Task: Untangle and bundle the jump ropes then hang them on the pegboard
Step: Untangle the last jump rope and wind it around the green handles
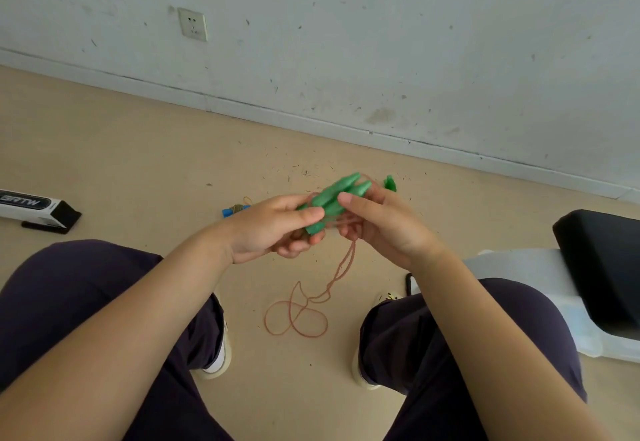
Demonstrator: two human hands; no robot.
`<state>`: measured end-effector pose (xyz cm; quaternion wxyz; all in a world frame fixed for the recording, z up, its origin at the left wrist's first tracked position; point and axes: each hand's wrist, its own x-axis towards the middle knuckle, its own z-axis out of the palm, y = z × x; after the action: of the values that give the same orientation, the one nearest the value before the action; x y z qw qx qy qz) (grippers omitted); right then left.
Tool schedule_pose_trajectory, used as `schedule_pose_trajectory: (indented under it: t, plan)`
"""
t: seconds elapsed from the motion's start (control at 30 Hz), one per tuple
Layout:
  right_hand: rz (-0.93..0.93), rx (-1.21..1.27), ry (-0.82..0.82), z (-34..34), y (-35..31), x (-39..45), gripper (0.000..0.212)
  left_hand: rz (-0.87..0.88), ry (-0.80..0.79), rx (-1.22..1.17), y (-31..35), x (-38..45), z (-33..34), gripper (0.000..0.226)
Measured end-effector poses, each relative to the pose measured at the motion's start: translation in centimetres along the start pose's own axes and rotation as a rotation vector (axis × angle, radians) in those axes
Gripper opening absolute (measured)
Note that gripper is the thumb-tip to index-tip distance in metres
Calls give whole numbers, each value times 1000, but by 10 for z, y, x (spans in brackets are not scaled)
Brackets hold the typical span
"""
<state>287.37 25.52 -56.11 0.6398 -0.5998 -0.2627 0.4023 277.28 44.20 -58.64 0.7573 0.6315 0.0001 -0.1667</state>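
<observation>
Two green jump rope handles lie side by side between my hands, above the floor. My left hand grips their lower ends. My right hand holds them from the right, thumb on top. A thin reddish-brown cord hangs from the handles and coils in loops on the floor between my feet. Past my right hand, a small green piece shows, partly hidden. A blue-handled rope lies on the floor behind my left hand, mostly hidden. No pegboard is in view.
I sit with knees apart on a beige floor near a scuffed white wall with a socket. A black-and-white box lies at the left. A black cushion on white plastic sits at the right.
</observation>
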Motion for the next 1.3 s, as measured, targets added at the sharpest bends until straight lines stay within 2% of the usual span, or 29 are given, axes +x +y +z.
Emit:
schedule_pose_trajectory:
  t: [0.07,0.2,0.27,0.37,0.47,0.7,0.83,0.9,0.97,1.1,1.17,1.3]
  plan:
    - [-2,-1,-36,2,4,2,27,53,80,-48,3,0,-1,30]
    - [28,-184,60,5,11,4,21,157,392,-55,7,2,-4,16]
    - [25,-305,114,8,13,5,14,171,539,68,7,4,-3,14]
    - [25,-464,186,14,16,9,15,163,674,402,2,8,1,14]
    - [28,-532,217,18,16,10,17,181,736,595,1,9,3,23]
    - [106,-642,114,26,15,8,27,278,746,610,4,6,10,22]
    - [-45,-790,128,31,8,4,25,184,809,720,2,5,1,23]
    - [-146,-848,144,29,3,0,24,116,785,746,1,5,-3,23]
    - [-229,-877,175,26,-2,-4,20,10,676,729,1,3,-6,22]
    - [-316,-886,269,11,-11,-5,11,-27,233,589,6,-4,-2,21]
    - [-295,-851,263,9,-10,-4,10,-16,105,549,9,-6,4,25]
    - [-144,-777,217,13,1,-3,16,8,25,571,12,-6,11,28]
